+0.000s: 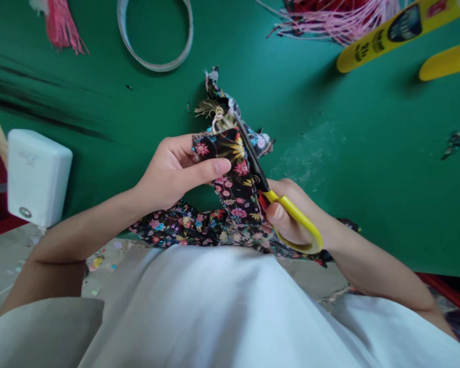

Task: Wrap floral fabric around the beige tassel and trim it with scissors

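Observation:
Between thumb and fingers, my left hand (176,171) pinches a strip of black fabric printed with colourful flowers (232,186). My right hand (291,217) grips yellow-handled scissors (299,222), their dark blades lying along the strip's right edge and pointing away from me. How far the blades are apart I cannot tell. Just beyond the left fingers lie crumpled fabric scraps (258,140) and a small beige tassel (216,115). More of the floral fabric (184,225) is bunched along the table edge against my shirt.
The green table (368,168) also bears a white box-shaped device (38,176) at left and a roll of tape (189,36) at the back. Two yellow glue tubes (371,51) stand at back right near pink and red strands (341,20). A pink tassel (61,25) lies far left.

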{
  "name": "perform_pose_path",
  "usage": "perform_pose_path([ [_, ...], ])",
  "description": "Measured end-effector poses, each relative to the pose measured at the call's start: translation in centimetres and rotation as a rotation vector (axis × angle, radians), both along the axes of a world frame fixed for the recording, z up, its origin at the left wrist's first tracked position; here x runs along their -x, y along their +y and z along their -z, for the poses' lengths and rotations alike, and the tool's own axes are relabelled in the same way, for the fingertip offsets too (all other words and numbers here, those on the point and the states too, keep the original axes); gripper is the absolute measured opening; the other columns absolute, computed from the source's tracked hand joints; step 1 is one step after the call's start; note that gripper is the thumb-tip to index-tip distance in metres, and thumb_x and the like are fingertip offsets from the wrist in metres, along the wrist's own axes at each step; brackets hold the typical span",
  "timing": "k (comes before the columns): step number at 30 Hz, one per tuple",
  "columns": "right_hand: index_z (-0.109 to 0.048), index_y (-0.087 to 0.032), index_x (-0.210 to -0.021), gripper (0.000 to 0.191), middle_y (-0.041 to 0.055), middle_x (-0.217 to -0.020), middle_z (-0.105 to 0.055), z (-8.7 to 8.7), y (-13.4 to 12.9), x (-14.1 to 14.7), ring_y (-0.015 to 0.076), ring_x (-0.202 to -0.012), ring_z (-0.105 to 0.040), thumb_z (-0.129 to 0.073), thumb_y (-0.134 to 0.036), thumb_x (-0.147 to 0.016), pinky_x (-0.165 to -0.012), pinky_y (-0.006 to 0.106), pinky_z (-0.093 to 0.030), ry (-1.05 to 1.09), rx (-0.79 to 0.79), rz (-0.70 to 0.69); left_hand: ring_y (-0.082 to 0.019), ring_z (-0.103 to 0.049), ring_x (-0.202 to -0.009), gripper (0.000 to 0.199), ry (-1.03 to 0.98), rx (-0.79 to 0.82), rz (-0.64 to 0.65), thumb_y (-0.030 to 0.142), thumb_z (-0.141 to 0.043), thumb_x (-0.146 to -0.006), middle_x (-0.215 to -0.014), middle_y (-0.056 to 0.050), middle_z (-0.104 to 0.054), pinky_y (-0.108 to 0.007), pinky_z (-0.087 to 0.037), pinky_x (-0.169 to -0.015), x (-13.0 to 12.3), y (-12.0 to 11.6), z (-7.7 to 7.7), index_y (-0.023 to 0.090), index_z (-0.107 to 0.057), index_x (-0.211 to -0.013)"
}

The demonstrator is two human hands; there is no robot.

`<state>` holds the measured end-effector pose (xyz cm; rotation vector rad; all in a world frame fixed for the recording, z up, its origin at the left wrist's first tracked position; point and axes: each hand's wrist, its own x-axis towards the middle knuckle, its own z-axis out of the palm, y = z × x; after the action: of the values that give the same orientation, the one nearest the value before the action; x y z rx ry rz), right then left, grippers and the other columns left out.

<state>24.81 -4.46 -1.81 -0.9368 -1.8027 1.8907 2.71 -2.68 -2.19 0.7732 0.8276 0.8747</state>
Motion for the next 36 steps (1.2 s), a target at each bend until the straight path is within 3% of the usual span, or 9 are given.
perform_pose_path([
  [10, -0.042, -0.018, -0.081, 0.057, -0.0048, -0.062, -0.037, 0.1, -0.2, 0.0, 0.0067, -0.052, -0.030, -0.028, -0.073, -0.092, -0.046, 0.024, -0.023, 0.013, 0.063, -0.017, -0.012, -0.072, -0.088, 0.008, 0.094, 0.006, 0.058, 0.024, -0.072, -0.082, -0.080, 0.007, -0.073, -0.028, -0.061, -0.085, -0.2, 0.0, -0.8, 0.025, -0.076, -0.088],
  [23, -0.042, -0.021, -0.072, 0.057, -0.0059, -0.051, -0.039, 0.1, -0.2, 0.0, 0.0068, -0.045, -0.032, -0.034, -0.074, -0.089, -0.044, 0.025, -0.023, -0.006, 0.098, 0.060, -0.011, -0.072, -0.084, 0.010, 0.117, -0.008, 0.066, 0.025, -0.074, -0.080, -0.088, 0.008, -0.076, -0.024, -0.062, -0.077, 0.0, -0.1, -0.3, 0.025, -0.076, -0.089],
  [28, -0.042, -0.021, -0.072, 0.057, -0.0053, -0.053, -0.038, 0.5, -0.4, -0.1, 0.0084, -0.047, -0.033, -0.036, -0.076, -0.087, -0.045, 0.025, -0.022, -0.006, 0.139, 0.168, -0.008, -0.071, -0.096, 0.026, -0.046, -0.004, 0.086, 0.021, -0.066, -0.088, -0.103, 0.007, -0.077, -0.020, -0.059, -0.091, -0.1, 0.5, -0.4, 0.028, -0.072, -0.112],
  [32, -0.046, -0.022, -0.076, 0.052, -0.0050, -0.059, -0.037, 0.5, -0.4, 0.0, 0.0093, -0.049, -0.033, -0.046, -0.074, -0.085, -0.045, 0.026, -0.023, -0.001, 0.139, 0.310, -0.009, -0.072, -0.095, 0.027, -0.033, 0.131, -0.072, 0.029, -0.067, -0.087, -0.109, 0.007, -0.075, -0.015, -0.060, -0.074, 0.1, 1.2, -1.0, 0.029, -0.070, -0.114],
  [36, -0.053, -0.022, -0.076, 0.042, -0.0042, -0.062, -0.044, -0.3, 0.0, 0.6, 0.0091, -0.051, -0.039, -0.067, -0.062, -0.079, -0.046, 0.026, -0.028, 0.006, 0.155, 0.480, -0.014, -0.069, -0.108, 0.047, 0.057, 0.156, -0.142, 0.032, -0.067, -0.087, -0.124, 0.004, -0.069, -0.016, -0.059, -0.076, 0.2, 1.4, -1.5, 0.032, -0.055, -0.133],
])
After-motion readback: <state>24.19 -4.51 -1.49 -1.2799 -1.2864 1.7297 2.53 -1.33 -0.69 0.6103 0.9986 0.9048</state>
